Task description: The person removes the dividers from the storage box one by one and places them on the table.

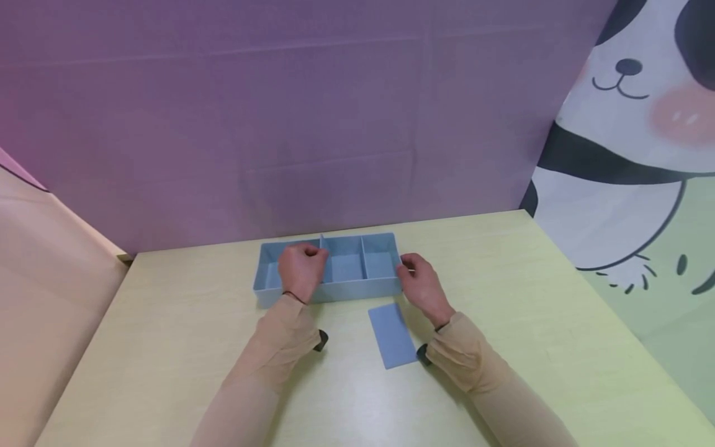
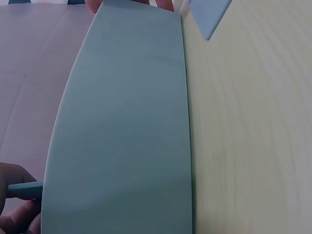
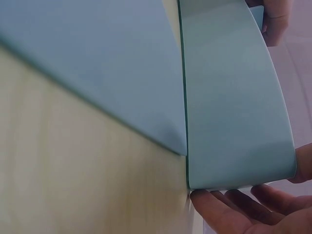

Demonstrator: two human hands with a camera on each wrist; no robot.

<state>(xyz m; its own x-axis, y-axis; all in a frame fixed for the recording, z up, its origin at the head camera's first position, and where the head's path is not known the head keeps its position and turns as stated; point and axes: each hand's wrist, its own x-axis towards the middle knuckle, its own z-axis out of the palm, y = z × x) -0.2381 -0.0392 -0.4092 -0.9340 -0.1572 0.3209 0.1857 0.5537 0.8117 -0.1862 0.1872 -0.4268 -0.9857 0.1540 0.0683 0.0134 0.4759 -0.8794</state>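
A long light-blue compartment box (image 1: 357, 290) lies near the table's back edge, its front wall (image 2: 122, 117) filling the left wrist view. Over its left part, my left hand (image 1: 302, 268) pinches a thin divider (image 2: 25, 189) between thumb and fingers. That divider stands across the box, its far top corner slightly above the rim. A second divider (image 1: 364, 257) stands farther right. My right hand (image 1: 424, 287) grips the box's right end, thumb at the rim and fingers (image 3: 219, 209) against the outer end wall. Part of the left compartment is hidden behind my left hand.
A loose flat blue panel (image 1: 393, 336) lies on the pale wooden table (image 1: 536, 347) in front of the box, beside my right wrist. Behind the table rises a purple cloth-like backdrop (image 1: 335, 124). A panda picture (image 1: 625, 124) covers the right side.
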